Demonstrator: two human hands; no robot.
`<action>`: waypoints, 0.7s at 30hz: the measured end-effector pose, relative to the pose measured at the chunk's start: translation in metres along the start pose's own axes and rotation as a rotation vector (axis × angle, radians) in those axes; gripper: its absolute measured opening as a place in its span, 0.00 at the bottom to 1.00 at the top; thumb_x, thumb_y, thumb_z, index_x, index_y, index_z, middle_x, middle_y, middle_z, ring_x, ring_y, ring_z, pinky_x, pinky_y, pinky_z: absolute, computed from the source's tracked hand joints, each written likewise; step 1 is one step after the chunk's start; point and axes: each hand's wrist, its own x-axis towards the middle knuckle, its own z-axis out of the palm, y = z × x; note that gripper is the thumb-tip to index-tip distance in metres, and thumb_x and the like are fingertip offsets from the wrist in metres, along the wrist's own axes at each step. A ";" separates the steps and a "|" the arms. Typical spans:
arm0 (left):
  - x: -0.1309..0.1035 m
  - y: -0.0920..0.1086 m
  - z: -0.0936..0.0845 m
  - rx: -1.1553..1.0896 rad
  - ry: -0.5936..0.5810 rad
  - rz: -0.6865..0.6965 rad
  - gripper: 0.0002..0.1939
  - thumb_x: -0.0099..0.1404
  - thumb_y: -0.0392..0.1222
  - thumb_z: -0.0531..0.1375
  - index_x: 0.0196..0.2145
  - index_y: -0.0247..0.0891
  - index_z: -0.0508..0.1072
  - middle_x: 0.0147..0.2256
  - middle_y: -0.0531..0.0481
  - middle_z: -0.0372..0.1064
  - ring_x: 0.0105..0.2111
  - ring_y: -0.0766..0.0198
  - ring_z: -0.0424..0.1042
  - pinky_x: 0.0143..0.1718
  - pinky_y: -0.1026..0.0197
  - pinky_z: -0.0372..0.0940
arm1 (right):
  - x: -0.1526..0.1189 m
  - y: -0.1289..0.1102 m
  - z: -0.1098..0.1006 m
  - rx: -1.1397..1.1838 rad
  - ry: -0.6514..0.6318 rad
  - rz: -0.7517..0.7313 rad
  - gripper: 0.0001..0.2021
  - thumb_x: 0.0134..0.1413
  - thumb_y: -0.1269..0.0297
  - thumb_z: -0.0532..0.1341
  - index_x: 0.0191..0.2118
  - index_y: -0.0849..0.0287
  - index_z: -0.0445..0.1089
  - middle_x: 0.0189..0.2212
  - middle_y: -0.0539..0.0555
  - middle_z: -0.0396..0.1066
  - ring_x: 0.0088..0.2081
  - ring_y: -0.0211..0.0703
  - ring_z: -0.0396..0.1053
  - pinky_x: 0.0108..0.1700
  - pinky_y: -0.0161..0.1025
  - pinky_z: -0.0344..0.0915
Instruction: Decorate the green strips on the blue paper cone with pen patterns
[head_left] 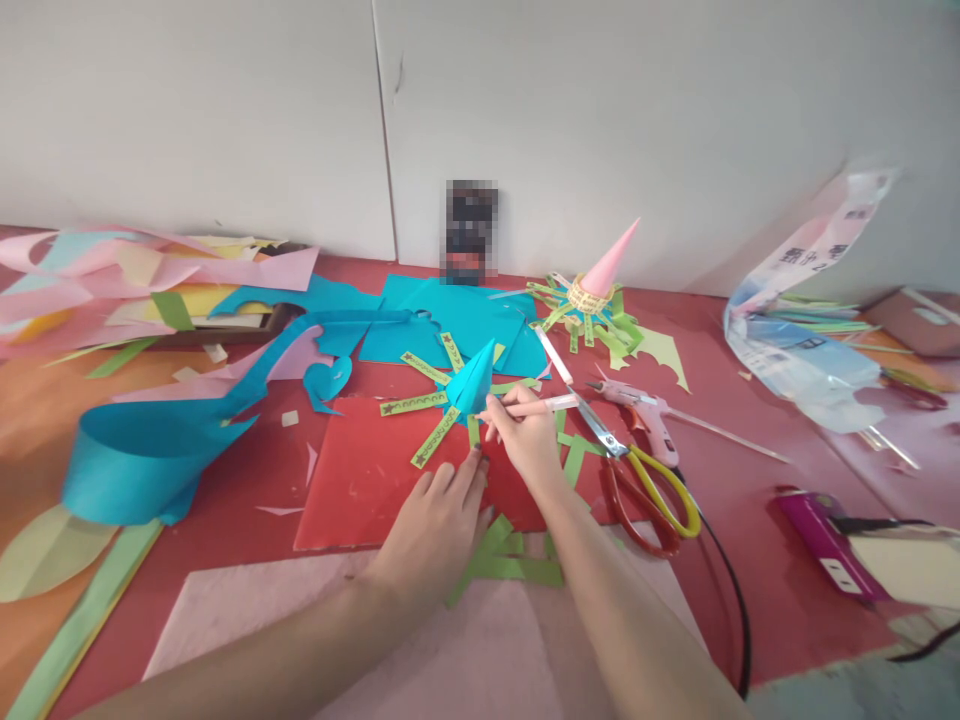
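My right hand (523, 435) is closed round a pale pink pen (544, 406), its tip beside a blue paper cone (472, 380). The cone stands with light green paper strips (416, 404) radiating from its base; several carry dark star and curl patterns. My left hand (442, 505) lies with fingers stretched out, fingertips at the lower end of a short plain green strip (473, 430) in front of the cone. A red board (345, 490) lies under the work. Loose green strips (517, 570) lie between my wrists, partly hidden by my arms.
Right of my hands lie scissors (652, 490), a pink glue gun (649, 420) with a cord, and a purple power strip (829, 550). Behind stands a pink cone ornament (611, 265) beside blue sheets (450, 320). Cut paper (142, 450) crowds the left; a plastic bag (802, 350) lies right.
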 end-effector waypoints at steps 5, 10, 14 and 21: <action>0.000 -0.001 0.001 -0.004 0.000 -0.001 0.21 0.68 0.41 0.46 0.55 0.29 0.63 0.54 0.42 0.64 0.41 0.55 0.67 0.38 0.56 0.62 | 0.000 -0.001 0.000 0.036 0.014 0.013 0.13 0.54 0.59 0.58 0.22 0.53 0.56 0.11 0.45 0.64 0.25 0.44 0.74 0.31 0.36 0.68; 0.000 -0.001 0.001 0.002 0.014 0.002 0.20 0.68 0.41 0.46 0.54 0.30 0.64 0.53 0.43 0.65 0.40 0.56 0.67 0.38 0.56 0.62 | 0.000 -0.001 0.001 0.021 -0.010 0.003 0.13 0.54 0.59 0.58 0.22 0.54 0.56 0.12 0.45 0.65 0.28 0.45 0.76 0.32 0.36 0.68; 0.000 -0.001 0.002 -0.007 0.019 -0.008 0.20 0.68 0.41 0.47 0.54 0.29 0.64 0.53 0.43 0.65 0.40 0.56 0.67 0.37 0.56 0.62 | -0.001 0.001 0.000 0.004 -0.033 -0.004 0.13 0.54 0.60 0.57 0.22 0.53 0.56 0.11 0.44 0.64 0.29 0.45 0.76 0.31 0.35 0.68; 0.000 0.000 0.001 -0.005 0.036 -0.005 0.21 0.68 0.41 0.47 0.54 0.28 0.64 0.52 0.42 0.66 0.39 0.55 0.67 0.36 0.55 0.62 | -0.001 0.002 0.000 -0.008 0.017 0.014 0.13 0.54 0.60 0.57 0.22 0.53 0.56 0.11 0.44 0.65 0.28 0.45 0.76 0.30 0.34 0.68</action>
